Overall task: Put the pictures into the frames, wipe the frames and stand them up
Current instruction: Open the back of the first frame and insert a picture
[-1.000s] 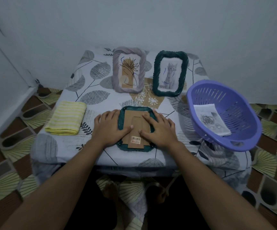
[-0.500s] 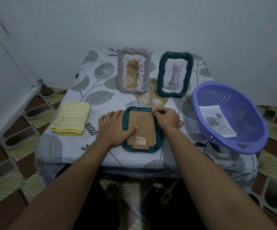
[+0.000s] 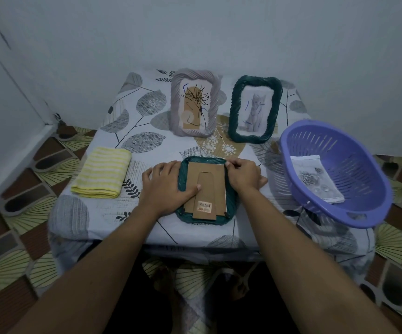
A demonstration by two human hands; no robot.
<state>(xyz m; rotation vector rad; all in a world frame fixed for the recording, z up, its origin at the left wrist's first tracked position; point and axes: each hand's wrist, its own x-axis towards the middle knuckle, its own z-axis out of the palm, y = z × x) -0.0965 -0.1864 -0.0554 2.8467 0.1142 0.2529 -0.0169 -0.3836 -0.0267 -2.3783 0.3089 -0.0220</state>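
Head cam: one view, looking down at a low table (image 3: pixel 147 143) covered in a leaf-print cloth and set in a wall corner.

- face-down frame (image 3: pixel 203 221): dark green woven rim, lying flat at the front centre of the table. Its cardboard back (image 3: pixel 213 183) faces up with the stand flap (image 3: pixel 206 196) folded flat against it. A barcode sticker (image 3: pixel 204 205) sits near the near edge.
- left hand (image 3: pixel 165 186): lies flat over the frame's left rim with the fingers straight. The thumb presses on the cardboard back beside the flap. No grip, just holding it down.
- right hand (image 3: pixel 243 175): fingers curled at the frame's far right corner, with thumb and index pinching where the back meets the rim. Can't tell if they hold the board edge or a small tab there.
- grey frame (image 3: pixel 195 102): upright at the back of the table, leaning slightly back, with a plant drawing inside.
- green frame (image 3: pixel 255 109): upright just right of the grey one and apart from it, with a cat picture inside.
- purple basket (image 3: pixel 361 162): slotted plastic, on the right edge of the table and tipped toward the camera. A loose picture (image 3: pixel 315 180) of a rose drawing lies inside it.
- yellow cloth (image 3: pixel 102 172): striped and folded, at the left side of the table, well clear of the left hand.

Both forearms come in from the bottom of the view.
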